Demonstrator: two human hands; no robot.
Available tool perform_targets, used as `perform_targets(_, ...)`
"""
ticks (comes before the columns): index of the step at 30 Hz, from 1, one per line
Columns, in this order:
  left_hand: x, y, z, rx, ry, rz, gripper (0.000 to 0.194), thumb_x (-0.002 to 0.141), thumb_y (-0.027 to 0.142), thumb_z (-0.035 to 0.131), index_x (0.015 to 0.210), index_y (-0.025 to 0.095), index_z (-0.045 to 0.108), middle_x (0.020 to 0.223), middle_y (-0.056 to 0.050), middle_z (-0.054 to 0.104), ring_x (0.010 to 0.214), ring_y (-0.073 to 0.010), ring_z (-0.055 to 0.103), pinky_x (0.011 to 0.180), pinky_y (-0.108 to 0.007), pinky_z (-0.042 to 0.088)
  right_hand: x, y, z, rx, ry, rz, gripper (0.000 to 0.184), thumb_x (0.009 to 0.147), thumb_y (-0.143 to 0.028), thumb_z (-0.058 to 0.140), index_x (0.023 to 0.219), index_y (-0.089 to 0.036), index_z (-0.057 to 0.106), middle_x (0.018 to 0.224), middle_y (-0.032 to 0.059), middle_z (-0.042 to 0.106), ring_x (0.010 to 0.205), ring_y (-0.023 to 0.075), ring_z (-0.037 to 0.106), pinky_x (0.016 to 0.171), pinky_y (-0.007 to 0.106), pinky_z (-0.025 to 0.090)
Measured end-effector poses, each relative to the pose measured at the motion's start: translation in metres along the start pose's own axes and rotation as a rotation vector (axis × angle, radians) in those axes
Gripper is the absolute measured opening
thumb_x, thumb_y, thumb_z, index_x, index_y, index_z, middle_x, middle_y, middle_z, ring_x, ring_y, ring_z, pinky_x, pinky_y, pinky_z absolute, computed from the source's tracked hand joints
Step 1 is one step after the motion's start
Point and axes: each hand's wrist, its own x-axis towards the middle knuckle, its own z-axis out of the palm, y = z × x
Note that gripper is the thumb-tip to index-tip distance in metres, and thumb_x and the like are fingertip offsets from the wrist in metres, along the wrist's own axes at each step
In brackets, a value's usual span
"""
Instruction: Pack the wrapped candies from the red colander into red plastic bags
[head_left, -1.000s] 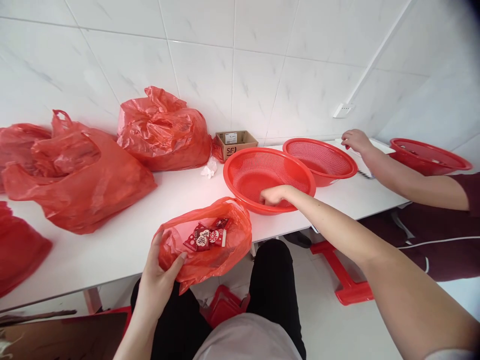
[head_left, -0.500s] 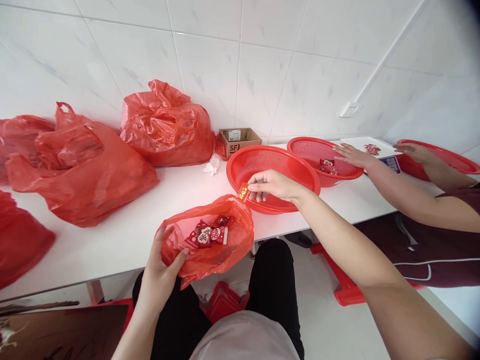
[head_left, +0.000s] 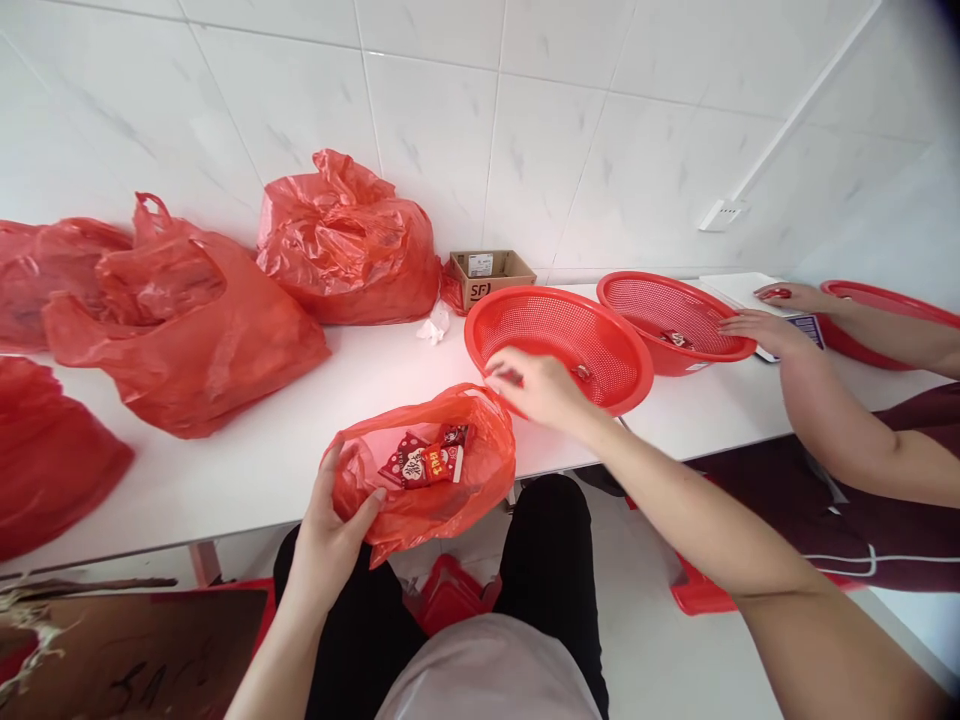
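My left hand (head_left: 336, 535) grips the near left rim of a red plastic bag (head_left: 450, 520), thumb outside and fingers along the edge, keeping its mouth wide. Inside lie several wrapped candies (head_left: 409, 468), among them a red-orange packet (head_left: 442, 462) with yellow characters. Over the near left edge of a red mesh basket (head_left: 559, 300), just beyond the bag, my right hand (head_left: 536, 390) has its fingers closed on a small dark red wrapped candy (head_left: 511, 377), mostly covered and slightly blurred. Another small wrapped piece (head_left: 581, 371) lies low in that basket.
Full red plastic bags (head_left: 352, 250) stand on the left of the white table (head_left: 255, 480). A small cardboard box (head_left: 491, 275) and crumpled tissue (head_left: 433, 325) sit near the wall. On the right, a co-worker's hand (head_left: 765, 330) is at a second red basket (head_left: 675, 310), their other hand (head_left: 791, 296) beyond.
The red-orange packet has gone from my right hand into the bag. My right hand now has a dark red candy at the basket's edge. The co-worker's hands have shifted.
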Motion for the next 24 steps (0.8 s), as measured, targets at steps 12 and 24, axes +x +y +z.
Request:
perform_targets(12,0.001,-0.006,0.000,-0.009,-0.003,0.007,0.076,0.082,0.040,0.068,0.150,0.030,0.035,0.153,-0.008,0.042,0.140,-0.0284,0.040,0.118,-0.046,0.026,0.025,0.149,-0.033,-0.321,-0.618,0.490,0.048,0.069,-0.016,0.073,0.116,-0.017,0.064,0.115,0.0148,0.065,0.101,0.0298,0.064,0.076,0.035,0.048)
perform_targets(24,0.001,0.004,0.001,-0.008,-0.010,-0.025,0.075,0.082,0.040,0.068,0.149,0.034,0.034,0.153,-0.006,0.042,0.141,-0.0278,0.038,0.117,-0.048,0.029,0.014,0.068,-0.050,0.780,-0.346,0.059,0.037,0.082,-0.026,0.067,0.115,-0.019,0.050,0.115,0.0099,0.065,0.093,0.0162,0.066,0.084,0.036,0.054)
